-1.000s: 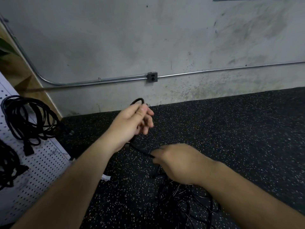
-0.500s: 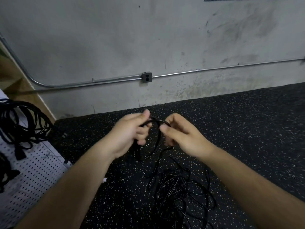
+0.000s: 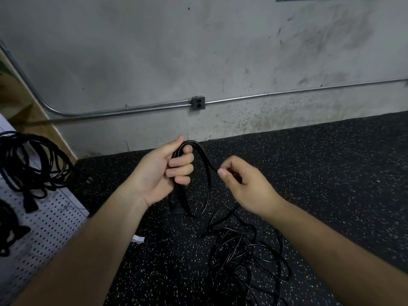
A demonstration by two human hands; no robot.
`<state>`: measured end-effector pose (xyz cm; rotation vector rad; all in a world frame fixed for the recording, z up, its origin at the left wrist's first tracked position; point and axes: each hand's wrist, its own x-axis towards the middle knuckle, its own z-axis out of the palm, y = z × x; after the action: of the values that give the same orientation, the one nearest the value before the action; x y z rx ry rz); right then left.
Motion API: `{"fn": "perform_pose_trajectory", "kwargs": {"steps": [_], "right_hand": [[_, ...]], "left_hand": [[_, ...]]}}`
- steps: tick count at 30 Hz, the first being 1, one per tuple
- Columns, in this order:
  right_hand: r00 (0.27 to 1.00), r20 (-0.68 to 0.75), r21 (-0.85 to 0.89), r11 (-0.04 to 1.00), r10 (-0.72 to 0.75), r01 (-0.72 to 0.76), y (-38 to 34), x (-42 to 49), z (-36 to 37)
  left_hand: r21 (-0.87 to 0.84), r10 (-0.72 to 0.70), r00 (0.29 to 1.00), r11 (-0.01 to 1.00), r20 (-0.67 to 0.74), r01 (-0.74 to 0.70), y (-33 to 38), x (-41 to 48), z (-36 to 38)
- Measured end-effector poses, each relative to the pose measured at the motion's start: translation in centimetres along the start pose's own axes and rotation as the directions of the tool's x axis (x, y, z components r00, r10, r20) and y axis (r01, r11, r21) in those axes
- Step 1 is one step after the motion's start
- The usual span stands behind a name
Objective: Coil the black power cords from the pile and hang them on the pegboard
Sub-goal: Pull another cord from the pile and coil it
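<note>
Left hand (image 3: 164,171): fingers curled round the gathered turns of the black power cord (image 3: 199,149), palm toward the camera. It looks to be the fixed anchor, so the loops stack in one place. The plug end (image 3: 179,210) dangles just below that fist, clear of the winding.

Right hand (image 3: 245,186), just beside the left, pinches the running length between thumb and forefinger, likely to feed slack and keep twist out as the next turn is laid. From this hand the cord drops to the pile (image 3: 245,259) on the floor (image 3: 331,173), below both wrists.

Pegboard (image 3: 53,221), off beyond the left forearm, carries hung coils (image 3: 19,168) — placed, I judge, within an easy swing.
</note>
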<state>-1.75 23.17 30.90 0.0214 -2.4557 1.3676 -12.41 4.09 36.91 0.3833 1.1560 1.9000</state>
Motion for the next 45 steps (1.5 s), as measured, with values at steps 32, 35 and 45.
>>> {"fn": "perform_pose_trajectory", "kwargs": {"steps": [32,35,45], "right_hand": [[0.874,0.483,-0.55,0.756,-0.059,0.355,-1.4,-2.3,0.8],[0.891,0.38,-0.532,0.73,-0.247,0.429,-3.0,-1.6,0.5],[0.975,-0.099,-0.531,0.84,-0.199,0.117,-4.0,0.0,-0.5]], "left_hand": [[0.612,0.527,0.8,0.743,-0.286,-0.271,1.2,0.0,-4.0],[0.762,0.406,0.901,0.629,-0.155,-0.152,-0.7,-0.1,-1.4],[0.774,0.094,0.992,0.634,-0.085,0.006,-3.3,0.0,1.3]]}}
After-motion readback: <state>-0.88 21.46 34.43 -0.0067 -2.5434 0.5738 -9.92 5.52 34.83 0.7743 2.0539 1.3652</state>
